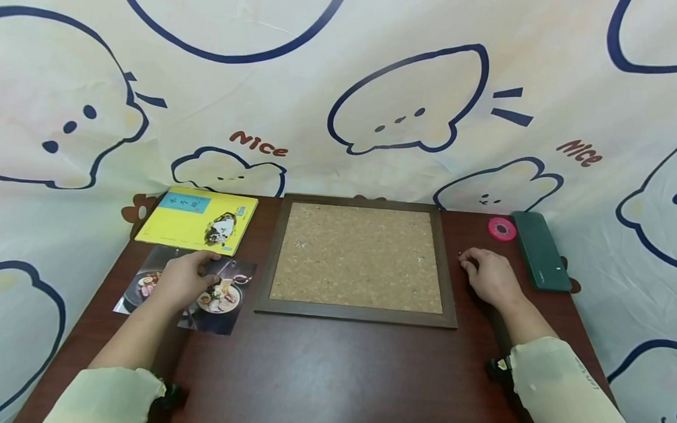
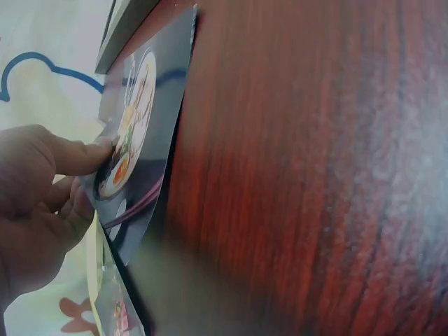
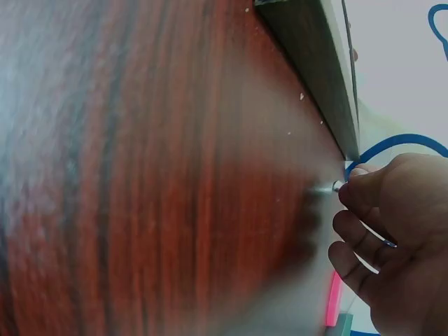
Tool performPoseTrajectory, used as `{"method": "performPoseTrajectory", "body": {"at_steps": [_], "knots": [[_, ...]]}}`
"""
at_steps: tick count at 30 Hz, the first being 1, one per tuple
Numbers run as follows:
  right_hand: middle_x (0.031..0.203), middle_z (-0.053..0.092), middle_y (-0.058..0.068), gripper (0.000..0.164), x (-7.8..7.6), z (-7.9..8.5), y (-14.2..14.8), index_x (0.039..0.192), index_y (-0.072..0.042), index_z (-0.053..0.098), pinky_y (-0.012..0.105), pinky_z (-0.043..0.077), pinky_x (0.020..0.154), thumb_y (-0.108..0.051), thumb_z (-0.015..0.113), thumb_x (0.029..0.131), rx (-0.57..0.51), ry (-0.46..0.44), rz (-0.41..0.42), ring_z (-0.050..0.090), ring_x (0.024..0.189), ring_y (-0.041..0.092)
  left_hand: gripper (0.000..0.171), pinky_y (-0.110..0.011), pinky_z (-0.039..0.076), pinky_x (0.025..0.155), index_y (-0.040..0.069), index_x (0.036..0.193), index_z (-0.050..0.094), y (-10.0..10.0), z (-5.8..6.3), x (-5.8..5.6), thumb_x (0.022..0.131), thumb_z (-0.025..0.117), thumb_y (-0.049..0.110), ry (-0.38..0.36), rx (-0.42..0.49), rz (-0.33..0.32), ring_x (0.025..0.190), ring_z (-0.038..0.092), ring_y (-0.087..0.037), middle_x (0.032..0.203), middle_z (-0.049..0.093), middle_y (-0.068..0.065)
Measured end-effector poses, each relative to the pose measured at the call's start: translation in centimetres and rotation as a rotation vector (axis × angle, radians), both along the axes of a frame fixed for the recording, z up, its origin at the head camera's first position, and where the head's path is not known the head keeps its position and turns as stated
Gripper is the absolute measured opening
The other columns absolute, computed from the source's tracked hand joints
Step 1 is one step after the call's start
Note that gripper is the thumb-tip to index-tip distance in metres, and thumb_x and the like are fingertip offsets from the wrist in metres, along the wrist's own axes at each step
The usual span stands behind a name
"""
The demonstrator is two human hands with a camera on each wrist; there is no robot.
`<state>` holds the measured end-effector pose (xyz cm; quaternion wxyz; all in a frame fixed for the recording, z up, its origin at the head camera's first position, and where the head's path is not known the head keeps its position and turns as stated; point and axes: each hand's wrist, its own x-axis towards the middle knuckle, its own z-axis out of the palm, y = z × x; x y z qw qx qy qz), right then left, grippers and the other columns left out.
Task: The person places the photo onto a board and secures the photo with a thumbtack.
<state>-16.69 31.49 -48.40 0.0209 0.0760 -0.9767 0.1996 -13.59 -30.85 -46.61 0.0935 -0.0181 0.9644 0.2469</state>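
My left hand [image 1: 187, 279] pinches the edge of a glossy photo print [image 1: 217, 319] between thumb and fingers; it shows a bowl of food on a dark ground. In the left wrist view this print [image 2: 157, 112] stands out past the fingertips, close over the table. Another food photo print [image 1: 143, 264] lies to its left, partly covered by the hand and forearm. Just right of the framed cork board [image 1: 359, 256], my right hand [image 1: 490, 276] pinches a small silvery tack-like piece [image 3: 338, 186] between thumb and forefinger, low over the wood. Its other fingers are loosely curled.
A yellow book [image 1: 170, 227] lies behind the prints. At the back right are a pink ring-shaped roll [image 1: 502, 229] and a dark green box [image 1: 541, 253]. Pale crumbs [image 3: 302, 96] dot the dark wooden table [image 1: 333, 373] beside the frame. A patterned cloth [image 1: 297, 98] surrounds the table.
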Motion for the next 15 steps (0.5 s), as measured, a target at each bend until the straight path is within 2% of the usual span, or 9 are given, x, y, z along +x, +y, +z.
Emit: {"method": "performPoseTrajectory", "body": {"at_steps": [2,8,15], "knots": [[0.112,0.072,0.021,0.014,0.0,0.1,-0.1,0.112,-0.003,0.071,0.062,0.049,0.095,-0.01,0.061,0.104,-0.01,0.014,0.003,0.066,0.107,0.042,0.046,-0.042,0.055,0.072,0.004,0.139,0.059,-0.2,0.0,0.1,0.097,0.073,0.014,-0.002,0.022,-0.005,0.104,0.065,-0.038,0.131,0.063,-0.027],[0.114,0.07,0.022,0.015,0.2,0.6,-0.6,0.113,-0.003,0.07,0.062,0.048,0.096,-0.009,0.059,0.104,-0.039,0.008,-0.004,0.065,0.109,0.042,0.05,-0.051,0.057,0.083,0.004,0.148,0.053,-0.6,-0.1,0.3,0.101,0.066,0.013,-0.021,0.065,-0.029,0.119,0.061,-0.045,0.144,0.054,-0.03],[0.115,0.07,0.021,0.014,0.5,1.0,-1.3,0.113,-0.004,0.069,0.062,0.048,0.095,-0.009,0.058,0.105,-0.058,0.005,-0.011,0.064,0.108,0.042,0.051,-0.037,0.055,0.07,0.005,0.154,0.046,-1.0,0.1,0.4,0.105,0.057,0.011,-0.001,0.168,-0.001,0.12,0.06,-0.05,0.152,0.044,-0.034]]}}
